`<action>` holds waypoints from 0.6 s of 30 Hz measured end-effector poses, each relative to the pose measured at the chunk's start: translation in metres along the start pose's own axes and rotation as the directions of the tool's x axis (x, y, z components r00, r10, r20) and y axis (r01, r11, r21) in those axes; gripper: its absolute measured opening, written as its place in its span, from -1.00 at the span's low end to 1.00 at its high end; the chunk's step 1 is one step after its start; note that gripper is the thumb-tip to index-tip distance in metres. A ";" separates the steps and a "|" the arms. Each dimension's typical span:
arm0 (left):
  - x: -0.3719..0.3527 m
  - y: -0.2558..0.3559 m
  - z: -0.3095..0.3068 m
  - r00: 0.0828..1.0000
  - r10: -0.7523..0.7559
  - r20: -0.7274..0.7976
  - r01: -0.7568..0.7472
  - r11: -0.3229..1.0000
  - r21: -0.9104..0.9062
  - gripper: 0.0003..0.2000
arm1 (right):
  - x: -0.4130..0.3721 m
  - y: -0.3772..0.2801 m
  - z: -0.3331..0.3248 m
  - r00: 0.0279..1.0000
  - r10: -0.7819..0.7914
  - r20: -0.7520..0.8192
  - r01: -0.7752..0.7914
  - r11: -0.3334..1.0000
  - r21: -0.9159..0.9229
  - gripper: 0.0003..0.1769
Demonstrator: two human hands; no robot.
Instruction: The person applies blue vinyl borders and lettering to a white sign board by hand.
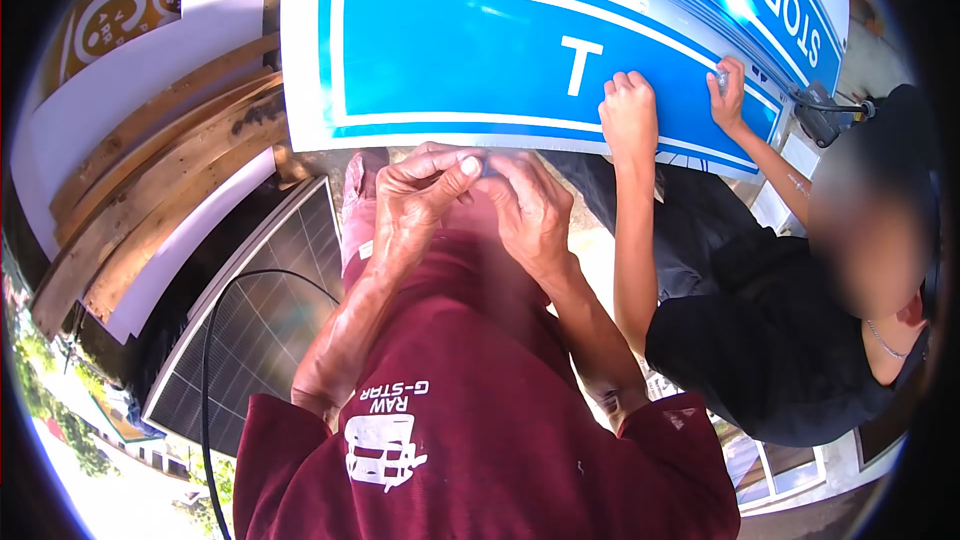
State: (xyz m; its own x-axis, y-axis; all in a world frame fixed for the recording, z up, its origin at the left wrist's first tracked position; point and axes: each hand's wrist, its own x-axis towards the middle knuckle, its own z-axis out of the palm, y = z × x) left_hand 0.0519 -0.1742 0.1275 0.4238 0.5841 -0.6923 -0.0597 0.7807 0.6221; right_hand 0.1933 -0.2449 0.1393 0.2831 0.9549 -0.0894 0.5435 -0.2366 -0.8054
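Observation:
My left hand [412,202] and my right hand [530,208] are raised in front of my body, close together. Thumbs and fingers of both are pinched inward. Between the fingertips is a small dark bit, too tiny to name. Just beyond my fingers runs the near edge of a blue sign panel [450,55] with white border lines and a white letter T [580,66]. On its right part rest a co-worker's hands: one fist [628,112] presses on the panel, and the other hand [732,95] holds a small shiny thing.
A second blue sign [775,10] lettered "STORA" lies beyond the panel. Wooden planks [170,160] are stacked at left above a solar panel [265,320], with a black cable [208,370] looping across. The co-worker in black [770,340] crouches at right, near a dark device [820,115].

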 end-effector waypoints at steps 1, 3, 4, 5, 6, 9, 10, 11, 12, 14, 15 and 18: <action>0.001 0.006 0.000 1.000 -0.028 -0.003 0.028 0.999 0.042 -0.80 | 0.008 0.000 -0.003 1.000 0.009 -0.008 -0.009 1.000 -0.001 -0.78; 0.000 0.008 0.002 0.990 0.141 0.010 -0.138 0.953 0.268 -0.78 | 0.027 0.002 -0.007 0.999 0.032 -0.024 -0.032 0.999 -0.003 -0.85; 0.001 0.017 0.003 0.976 0.213 0.036 -0.210 0.897 0.389 -0.77 | 0.038 -0.002 -0.012 0.992 0.116 -0.049 -0.115 0.993 0.018 -0.90; 0.003 0.024 0.003 0.956 0.283 0.073 -0.280 0.819 0.500 -0.77 | 0.050 0.006 -0.017 0.993 0.085 -0.083 -0.087 0.996 -0.030 -0.88; 0.006 0.026 0.000 0.953 0.300 0.030 -0.280 0.843 0.459 -0.76 | 0.061 0.015 -0.022 0.988 0.092 -0.123 -0.099 0.994 -0.046 -0.87; 0.031 0.039 -0.033 0.847 0.531 -0.021 -0.410 0.678 0.611 -0.77 | 0.100 0.035 -0.042 0.953 0.238 -0.188 -0.253 0.965 -0.062 -0.73; 0.041 0.047 -0.045 0.813 0.581 -0.047 -0.425 0.646 0.634 -0.77 | 0.113 0.045 -0.048 0.957 0.213 -0.194 -0.242 0.961 -0.135 -0.73; 0.051 0.055 -0.057 0.774 0.629 -0.071 -0.437 0.613 0.658 -0.77 | 0.122 0.061 -0.049 0.954 0.202 -0.221 -0.220 0.974 -0.060 -0.74; 0.059 0.066 -0.068 0.763 0.637 -0.109 -0.408 0.606 0.683 -0.77 | 0.132 0.068 -0.048 0.943 0.221 -0.248 -0.240 0.969 -0.052 -0.76; 0.080 0.076 -0.098 0.732 0.658 -0.177 -0.397 0.622 0.674 -0.77 | 0.148 0.078 -0.044 0.934 0.237 -0.267 -0.261 0.964 -0.059 -0.77; 0.089 0.076 -0.114 0.716 0.666 -0.207 -0.416 0.646 0.640 -0.76 | 0.153 0.082 -0.041 0.936 0.238 -0.260 -0.266 0.961 -0.078 -0.77; 0.095 0.096 -0.134 0.713 0.650 -0.264 -0.405 0.689 0.601 -0.73 | 0.156 0.083 -0.030 0.924 0.281 -0.261 -0.304 0.951 -0.053 -0.77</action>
State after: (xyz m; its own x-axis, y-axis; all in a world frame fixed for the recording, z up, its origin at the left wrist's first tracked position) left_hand -0.0344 -0.0135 0.0725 0.0242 0.9823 -0.1857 0.3304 0.1675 0.9289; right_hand 0.3060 -0.1213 0.0762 0.6204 0.7687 -0.1555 0.4731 -0.5250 -0.7075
